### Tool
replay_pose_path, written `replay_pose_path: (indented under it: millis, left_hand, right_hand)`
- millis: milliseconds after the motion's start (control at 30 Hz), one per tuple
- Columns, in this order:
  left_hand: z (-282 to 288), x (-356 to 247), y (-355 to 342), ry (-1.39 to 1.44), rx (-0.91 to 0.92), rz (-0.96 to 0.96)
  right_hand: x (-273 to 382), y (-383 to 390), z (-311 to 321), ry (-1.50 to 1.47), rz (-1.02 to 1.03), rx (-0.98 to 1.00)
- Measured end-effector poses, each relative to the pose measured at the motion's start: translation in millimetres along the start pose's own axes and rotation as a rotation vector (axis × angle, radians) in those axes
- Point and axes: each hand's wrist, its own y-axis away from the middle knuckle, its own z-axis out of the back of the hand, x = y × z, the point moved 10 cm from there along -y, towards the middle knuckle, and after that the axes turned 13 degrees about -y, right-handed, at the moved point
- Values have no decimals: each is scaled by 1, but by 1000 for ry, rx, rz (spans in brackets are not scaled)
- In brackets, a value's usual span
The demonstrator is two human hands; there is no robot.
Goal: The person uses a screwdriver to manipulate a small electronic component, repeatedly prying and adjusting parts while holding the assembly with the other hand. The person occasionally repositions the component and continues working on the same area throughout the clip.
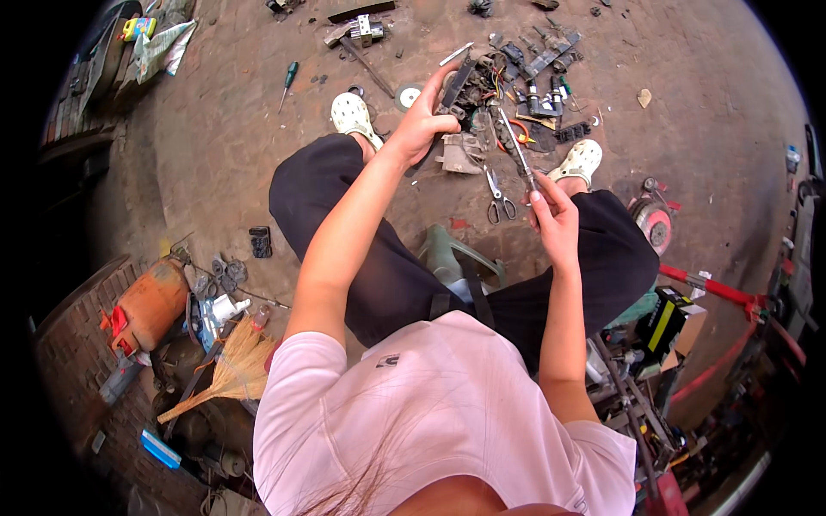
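Observation:
My left hand (pixel 420 127) is closed around a dark, long, blocky part (pixel 459 83) at the left edge of a heap of loose parts. Its exact kind is unclear, and my fingers partly hide it. In my right hand (pixel 555 215) is a screwdriver (pixel 519 148), its long metal shaft slanting up and left toward the heap, its handle mostly covered by my fingers. Scissors (pixel 497 199) with dark handles lie on the ground between my hands. Just below the left hand's part sits a grey, dirty block (pixel 462 154).
Dark parts and wires (pixel 540 86) spread ahead. A hammer (pixel 368 66), a green-handled screwdriver (pixel 290 82) and a pale disc (pixel 408 97) lie left of them. An orange gas cylinder (pixel 151 305) and a straw broom (pixel 232 361) are at left; a red metal frame (pixel 718 290) stands right.

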Motion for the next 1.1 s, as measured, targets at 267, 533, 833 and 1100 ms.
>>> replay_pose_path:
  millis: [267, 533, 833, 1100]
  left_hand:
    - [8, -4, 4, 32, -110, 64]
    - [87, -16, 18, 89, -547, 43]
    - [150, -68, 21, 192, -741, -348]
    - [132, -36, 32, 446, -944, -257]
  right_hand:
    - [-1, 5, -12, -30, 29, -90]
    - [-68, -8, 32, -178, -92, -386]
    - [-102, 22, 77, -158, -213, -471]
    - [-114, 1, 62, 160, -320, -260]
